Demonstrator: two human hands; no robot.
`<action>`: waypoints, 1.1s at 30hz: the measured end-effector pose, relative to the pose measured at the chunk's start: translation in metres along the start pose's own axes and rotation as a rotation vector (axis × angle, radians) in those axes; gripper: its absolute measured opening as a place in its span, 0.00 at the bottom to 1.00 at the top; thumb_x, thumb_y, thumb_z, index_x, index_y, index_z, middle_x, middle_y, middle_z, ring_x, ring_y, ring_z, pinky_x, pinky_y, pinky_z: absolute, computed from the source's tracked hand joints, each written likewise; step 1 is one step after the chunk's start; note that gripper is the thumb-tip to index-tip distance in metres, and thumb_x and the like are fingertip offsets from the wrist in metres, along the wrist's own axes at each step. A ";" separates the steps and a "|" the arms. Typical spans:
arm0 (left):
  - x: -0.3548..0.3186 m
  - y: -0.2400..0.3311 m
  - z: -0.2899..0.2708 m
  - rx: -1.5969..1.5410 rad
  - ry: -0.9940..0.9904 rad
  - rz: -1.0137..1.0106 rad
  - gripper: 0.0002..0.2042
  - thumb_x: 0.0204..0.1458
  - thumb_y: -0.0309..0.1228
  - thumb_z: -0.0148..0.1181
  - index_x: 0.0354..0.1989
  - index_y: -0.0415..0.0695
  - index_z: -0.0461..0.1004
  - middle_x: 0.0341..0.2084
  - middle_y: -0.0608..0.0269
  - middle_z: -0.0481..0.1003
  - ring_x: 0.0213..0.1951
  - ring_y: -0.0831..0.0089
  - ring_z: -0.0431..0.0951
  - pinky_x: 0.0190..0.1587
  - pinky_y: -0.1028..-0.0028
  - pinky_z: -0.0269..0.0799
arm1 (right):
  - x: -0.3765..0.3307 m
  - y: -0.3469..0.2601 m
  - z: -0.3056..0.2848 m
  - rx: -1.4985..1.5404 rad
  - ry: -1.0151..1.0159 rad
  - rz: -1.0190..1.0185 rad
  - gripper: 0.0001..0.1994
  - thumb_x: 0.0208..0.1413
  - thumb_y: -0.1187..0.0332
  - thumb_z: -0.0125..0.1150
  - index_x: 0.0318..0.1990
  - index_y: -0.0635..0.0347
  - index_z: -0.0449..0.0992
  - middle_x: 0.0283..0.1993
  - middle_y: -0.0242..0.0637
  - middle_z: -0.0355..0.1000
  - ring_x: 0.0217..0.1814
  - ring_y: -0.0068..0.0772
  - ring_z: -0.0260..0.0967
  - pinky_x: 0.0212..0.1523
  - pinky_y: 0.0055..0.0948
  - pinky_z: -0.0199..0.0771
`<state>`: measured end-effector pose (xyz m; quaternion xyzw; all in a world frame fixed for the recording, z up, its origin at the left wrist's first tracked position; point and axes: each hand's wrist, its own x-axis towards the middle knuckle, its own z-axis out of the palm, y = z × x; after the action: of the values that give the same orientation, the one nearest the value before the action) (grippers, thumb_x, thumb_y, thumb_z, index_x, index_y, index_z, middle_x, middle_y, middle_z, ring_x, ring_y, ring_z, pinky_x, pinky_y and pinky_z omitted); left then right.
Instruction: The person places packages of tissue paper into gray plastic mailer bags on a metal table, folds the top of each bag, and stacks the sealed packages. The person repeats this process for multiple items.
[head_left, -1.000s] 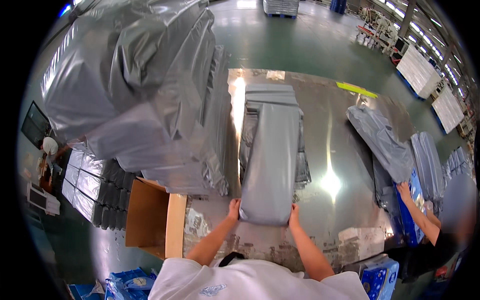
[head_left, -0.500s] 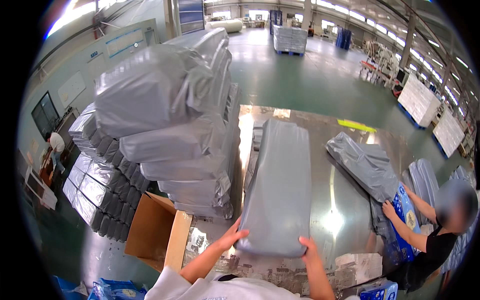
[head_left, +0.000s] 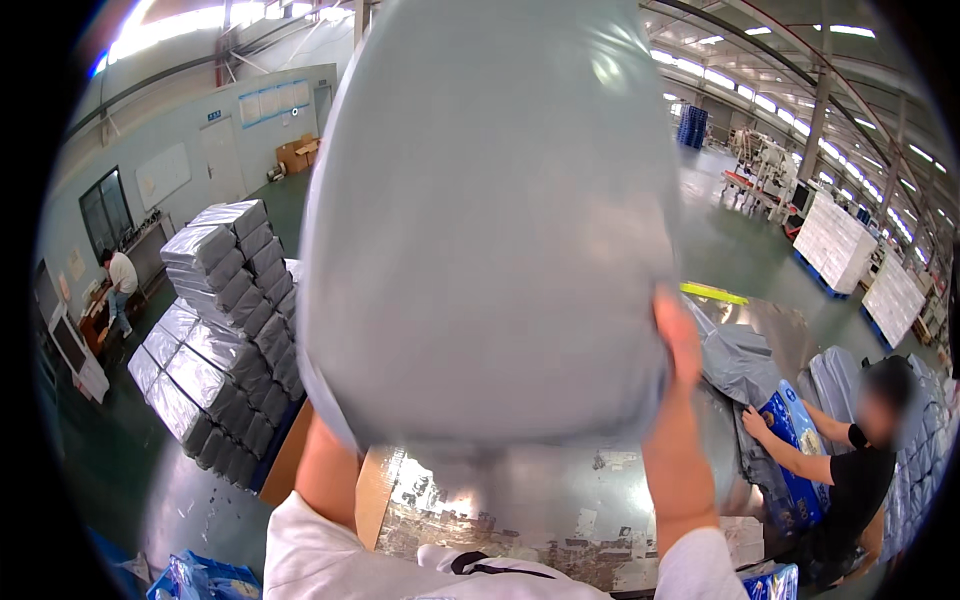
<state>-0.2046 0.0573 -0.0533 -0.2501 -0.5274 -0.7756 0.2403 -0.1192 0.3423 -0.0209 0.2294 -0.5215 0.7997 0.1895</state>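
A large package in grey plastic film (head_left: 490,250) is raised close in front of me and fills the middle of the head view. My right hand (head_left: 680,340) is closed on its right edge, thumb showing along the side. At the lower left corner, my left hand (head_left: 330,440) is mostly hidden behind the package, with its wrist and forearm showing; it supports that side. The package hides the tall grey stack and much of the metal table (head_left: 500,500) behind it.
On the right, a co-worker (head_left: 860,490) handles a blue printed pack (head_left: 800,440) and a grey plastic bag (head_left: 740,360). Stacked grey bundles (head_left: 220,370) stand at left, near an open cardboard box (head_left: 375,490). Wrapped white pallets (head_left: 840,240) are farther right.
The grey package has been lifted off the table, up and toward my head, with both hands rising with it. The co-worker still handles the blue pack and grey bag.
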 end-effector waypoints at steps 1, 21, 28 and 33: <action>0.031 0.008 -0.008 -0.018 0.074 -0.015 0.42 0.47 0.53 0.54 0.64 0.41 0.43 0.62 0.57 0.48 0.63 0.64 0.48 0.61 0.64 0.46 | 0.028 -0.015 0.049 -0.166 0.265 -0.027 0.22 0.54 0.56 0.45 0.49 0.64 0.67 0.50 0.39 0.66 0.50 0.29 0.65 0.52 0.28 0.64; 0.090 -0.064 -0.039 0.585 0.145 0.468 0.22 0.57 0.36 0.45 0.56 0.34 0.59 0.55 0.52 0.61 0.55 0.65 0.62 0.57 0.70 0.55 | -0.052 0.155 -0.052 -1.256 0.011 -0.248 0.36 0.51 0.58 0.55 0.63 0.59 0.46 0.63 0.52 0.47 0.67 0.55 0.40 0.63 0.46 0.42; -0.163 -0.251 -0.151 0.814 0.011 -0.097 0.25 0.48 0.17 0.44 0.57 0.34 0.52 0.54 0.49 0.57 0.56 0.60 0.59 0.58 0.67 0.53 | -0.467 0.082 -0.331 -2.198 0.465 1.346 0.34 0.47 0.56 0.55 0.63 0.52 0.51 0.66 0.57 0.40 0.68 0.59 0.33 0.62 0.58 0.34; -0.267 -0.250 -0.072 0.760 -0.438 -0.442 0.27 0.37 0.14 0.53 0.51 0.41 0.62 0.53 0.53 0.60 0.57 0.57 0.57 0.58 0.65 0.52 | -0.538 -0.056 -0.346 -2.253 0.222 2.152 0.21 0.52 0.55 0.46 0.49 0.56 0.71 0.53 0.44 0.66 0.58 0.40 0.60 0.57 0.53 0.49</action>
<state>-0.1708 0.1014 -0.4224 -0.1838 -0.8518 -0.4898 0.0277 0.2957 0.6483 -0.4042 -0.5507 -0.7261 -0.2220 -0.3467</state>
